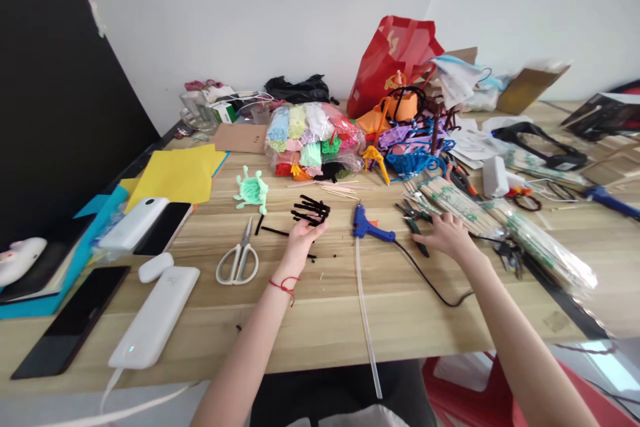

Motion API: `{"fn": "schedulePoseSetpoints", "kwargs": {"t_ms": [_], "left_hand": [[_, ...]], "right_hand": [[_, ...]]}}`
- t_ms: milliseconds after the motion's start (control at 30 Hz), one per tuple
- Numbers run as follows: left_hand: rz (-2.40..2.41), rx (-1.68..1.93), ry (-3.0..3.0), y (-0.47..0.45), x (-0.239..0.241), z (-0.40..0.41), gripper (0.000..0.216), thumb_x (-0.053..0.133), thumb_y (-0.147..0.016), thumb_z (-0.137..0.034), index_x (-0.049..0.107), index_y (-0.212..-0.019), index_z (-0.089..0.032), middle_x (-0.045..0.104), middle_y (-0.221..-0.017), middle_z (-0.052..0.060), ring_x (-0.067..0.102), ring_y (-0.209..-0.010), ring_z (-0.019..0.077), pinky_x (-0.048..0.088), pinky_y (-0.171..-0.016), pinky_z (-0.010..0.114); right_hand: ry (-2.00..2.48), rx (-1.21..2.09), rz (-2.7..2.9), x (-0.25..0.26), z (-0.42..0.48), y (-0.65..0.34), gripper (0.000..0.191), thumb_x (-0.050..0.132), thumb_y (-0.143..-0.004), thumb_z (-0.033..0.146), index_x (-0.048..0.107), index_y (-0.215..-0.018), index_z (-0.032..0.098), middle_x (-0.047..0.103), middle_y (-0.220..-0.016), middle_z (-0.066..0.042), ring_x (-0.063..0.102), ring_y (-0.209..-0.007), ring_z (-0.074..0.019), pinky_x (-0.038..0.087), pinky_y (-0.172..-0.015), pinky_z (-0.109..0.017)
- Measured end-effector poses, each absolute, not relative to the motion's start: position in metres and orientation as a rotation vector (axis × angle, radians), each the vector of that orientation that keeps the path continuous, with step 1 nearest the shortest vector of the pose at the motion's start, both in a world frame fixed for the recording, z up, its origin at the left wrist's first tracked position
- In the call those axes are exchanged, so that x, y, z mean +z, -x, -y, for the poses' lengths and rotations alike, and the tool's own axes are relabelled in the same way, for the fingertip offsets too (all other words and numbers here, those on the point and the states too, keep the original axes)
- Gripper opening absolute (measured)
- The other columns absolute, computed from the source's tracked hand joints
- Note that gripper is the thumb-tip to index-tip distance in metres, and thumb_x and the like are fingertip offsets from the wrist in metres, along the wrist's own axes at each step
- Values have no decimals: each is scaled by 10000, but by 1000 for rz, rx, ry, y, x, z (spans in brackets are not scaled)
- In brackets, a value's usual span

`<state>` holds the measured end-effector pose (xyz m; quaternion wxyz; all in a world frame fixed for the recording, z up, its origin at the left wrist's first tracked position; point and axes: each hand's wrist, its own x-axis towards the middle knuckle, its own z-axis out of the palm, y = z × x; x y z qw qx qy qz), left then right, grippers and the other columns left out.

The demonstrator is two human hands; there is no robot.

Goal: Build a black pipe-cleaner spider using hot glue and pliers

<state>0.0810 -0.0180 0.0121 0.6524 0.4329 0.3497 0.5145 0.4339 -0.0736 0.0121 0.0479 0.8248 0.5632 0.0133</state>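
At the far left of the table (325,320) lie two dark phones (70,320), a white power bank (155,317) and yellow paper (175,177). A little more to the right there is a green pipe-cleaner figure (253,190), and in front of it the scissors (239,259) lie flat on the wood.

The left hand (300,240) is palm up, with a red string on the wrist. Its fingers are loosely curled and hold a black pipe-cleaner piece (311,210) – the piece sits on the fingertips and spreads out beyond them, away from the person. A few short black bits lie on the table just beside this hand.

Next comes the blue glue gun (367,227), lying on its side between the two hands, with a clear glue stick (365,307) behind it and a black cord going to the right.

The right hand (445,235) rests palm down and open on the table – it grips nothing. Its fingertips are at the green pliers (413,220), touching or nearly so. Just beyond it lie bundles of wooden sticks (465,210). Behind them are colourful pipe cleaners (410,147) and a red bag (395,57).
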Motion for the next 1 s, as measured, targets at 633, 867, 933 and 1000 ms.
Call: {"fn": "schedulePoseSetpoints", "kwargs": {"t_ms": [633, 867, 933, 1000], "left_hand": [[-833, 1090, -1066, -74, 26, 23, 269, 781, -607, -235, 654, -829, -153, 698, -994, 71, 638, -918, 201, 451, -910, 376], [-928, 1106, -1145, -73, 20, 20, 302, 791, -589, -269, 629, -814, -148, 681, -1011, 71, 629, -888, 178, 467, -846, 319], [-948, 1105, -1168, -73, 20, 20, 305, 790, -592, -292, 627, -807, -151, 688, -975, 65, 630, -879, 185, 472, -825, 316], [-930, 1086, -1188, -71, 23, 20, 298, 785, -601, -310, 633, -802, -152, 696, -958, 62, 630, -890, 194, 473, -831, 320]], "right_hand": [[-2028, -3479, -2084, 73, 75, -330, 641, 417, -677, 711, 604, -1001, 190, 630, -1046, -157, 568, -1031, -348, 483, -800, -578], [-2176, -3247, -2353, 55, 41, -271, 333, 530, -658, 394, 544, -937, 213, 559, -826, -44, 558, -753, -213, 489, -777, -462], [-2679, -2385, -2707, 44, 37, -270, 329, 545, -643, 322, 526, -955, 217, 524, -757, -13, 530, -695, -194, 481, -730, -420], [-2883, -1234, -2940, 37, 37, -275, 374, 579, -619, 297, 522, -978, 207, 535, -775, -27, 521, -723, -214, 457, -728, -410]]}}
